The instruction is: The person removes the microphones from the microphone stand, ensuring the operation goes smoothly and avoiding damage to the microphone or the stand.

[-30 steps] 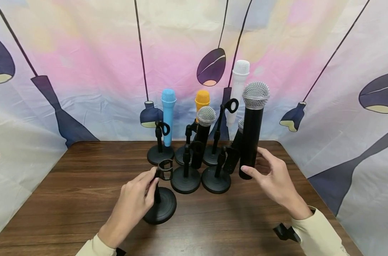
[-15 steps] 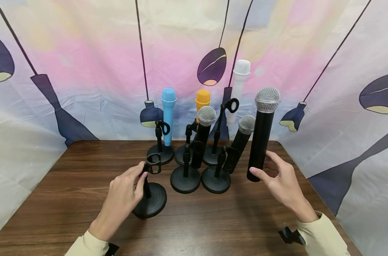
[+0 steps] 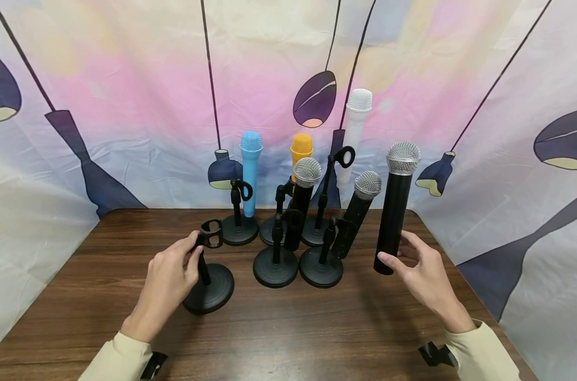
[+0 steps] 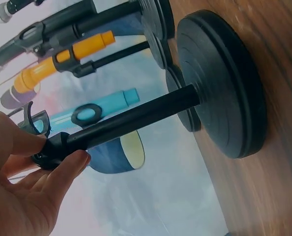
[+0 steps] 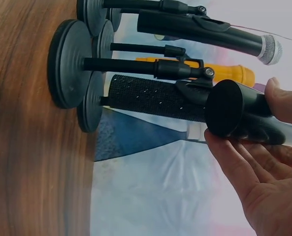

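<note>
My left hand (image 3: 162, 280) pinches a black microphone stand (image 3: 209, 291) near its top, just under the empty ring clip (image 3: 211, 233). In the left wrist view, thumb and fingers lie at the joint below that clip, and the round base (image 4: 219, 88) is close over the wood. With my right hand (image 3: 424, 280) I hold a black microphone (image 3: 394, 217) with a silver mesh head by its lower end, nearly upright and raised. The right wrist view shows its flat bottom end (image 5: 224, 108) between thumb and fingers.
Several more stands hold microphones: blue (image 3: 251, 169) at back left, orange (image 3: 300, 148), white (image 3: 355, 127), and two black ones with silver heads, one central (image 3: 300, 206), one tilted right (image 3: 357, 211). A patterned cloth (image 3: 150, 106) hangs behind the brown table (image 3: 288, 338).
My left hand has moved left with the stand, away from the group. The right hand has shifted right and slightly lower with the microphone, uncovering the tilted black one.
</note>
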Demonstrator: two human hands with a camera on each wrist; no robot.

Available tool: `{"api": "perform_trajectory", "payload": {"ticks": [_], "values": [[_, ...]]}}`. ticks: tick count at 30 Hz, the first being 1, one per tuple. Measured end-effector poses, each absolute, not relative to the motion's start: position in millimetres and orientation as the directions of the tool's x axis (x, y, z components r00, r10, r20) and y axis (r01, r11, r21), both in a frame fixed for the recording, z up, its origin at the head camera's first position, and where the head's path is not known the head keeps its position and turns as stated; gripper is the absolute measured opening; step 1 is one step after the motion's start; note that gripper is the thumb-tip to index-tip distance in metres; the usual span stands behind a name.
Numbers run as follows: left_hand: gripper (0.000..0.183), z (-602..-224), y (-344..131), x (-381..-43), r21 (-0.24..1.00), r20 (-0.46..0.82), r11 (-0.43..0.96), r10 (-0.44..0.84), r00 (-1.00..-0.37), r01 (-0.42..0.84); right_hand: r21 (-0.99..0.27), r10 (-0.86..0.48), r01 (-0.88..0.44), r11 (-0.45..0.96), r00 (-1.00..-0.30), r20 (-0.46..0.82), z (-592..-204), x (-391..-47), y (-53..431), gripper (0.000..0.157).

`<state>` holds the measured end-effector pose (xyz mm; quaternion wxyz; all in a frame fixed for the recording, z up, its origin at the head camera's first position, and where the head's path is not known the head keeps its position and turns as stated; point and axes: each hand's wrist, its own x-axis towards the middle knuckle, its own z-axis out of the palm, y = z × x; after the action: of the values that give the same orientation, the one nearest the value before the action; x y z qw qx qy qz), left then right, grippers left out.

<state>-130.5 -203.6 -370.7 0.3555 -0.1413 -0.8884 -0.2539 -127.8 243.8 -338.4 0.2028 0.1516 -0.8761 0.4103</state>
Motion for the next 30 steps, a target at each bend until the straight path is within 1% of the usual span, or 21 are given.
{"api": "perform_trajectory", "payload": {"ticks": [10, 16, 20, 24, 30], "values": [[0.034, -372.1, -220.8, -142.2, 0.365, 0.693, 0.848, 0.028, -0.72, 0.384, -0.678, -0.072, -0.347, 0.648, -0.914, 0.399, -351.0, -129.6, 250.7, 0.054], [0.037, -370.4, -229.6, -147.9, 0.396, 0.664, 0.847, 0.002, -0.747, 0.355, -0.685, -0.045, -0.281, 0.672, -0.939, 0.341, -361.8, -135.5, 255.7, 0.058], [0.038, -369.1, -234.8, -152.1, 0.42, 0.645, 0.845, -0.021, -0.764, 0.331, -0.703, -0.036, -0.227, 0.675, -0.961, 0.275, -368.6, -139.9, 259.3, 0.063], [0.038, -368.1, -239.6, -156.6, 0.429, 0.637, 0.847, -0.038, -0.77, 0.313, -0.711, -0.041, -0.18, 0.68, -0.977, 0.207, -373.9, -143.1, 262.8, 0.07], [0.037, -368.6, -246.2, -162.8, 0.435, 0.631, 0.849, -0.05, -0.774, 0.3, -0.713, -0.079, -0.151, 0.685, -0.988, 0.133, -383.0, -147.8, 267.6, 0.07]]}}
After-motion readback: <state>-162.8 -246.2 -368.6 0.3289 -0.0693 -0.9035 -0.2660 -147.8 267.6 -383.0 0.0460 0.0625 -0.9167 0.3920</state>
